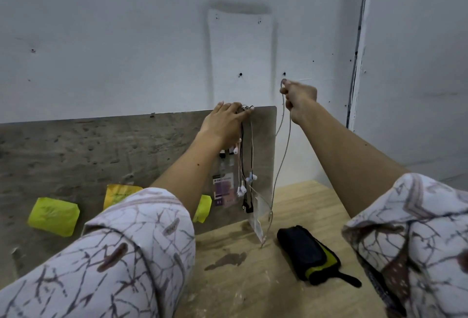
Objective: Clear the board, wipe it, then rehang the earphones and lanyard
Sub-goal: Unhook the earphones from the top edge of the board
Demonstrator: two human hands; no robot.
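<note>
The board point(101, 150) leans against the wall with cords and a lanyard point(222, 186) bunched at its top right corner under the left hand point(225, 122) — fingers pressing there — while the right hand point(298, 99), higher and to the right, pinches a pale earphone cord point(283, 155) hanging straight down to the table point(291, 206).

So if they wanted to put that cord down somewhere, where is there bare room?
On the wooden tabletop, the strip between the board and the black pouch is bare, as is the part nearer than the dark stain. The board's right end is crowded: hanging earphones, a badge and sticky notes.
</note>
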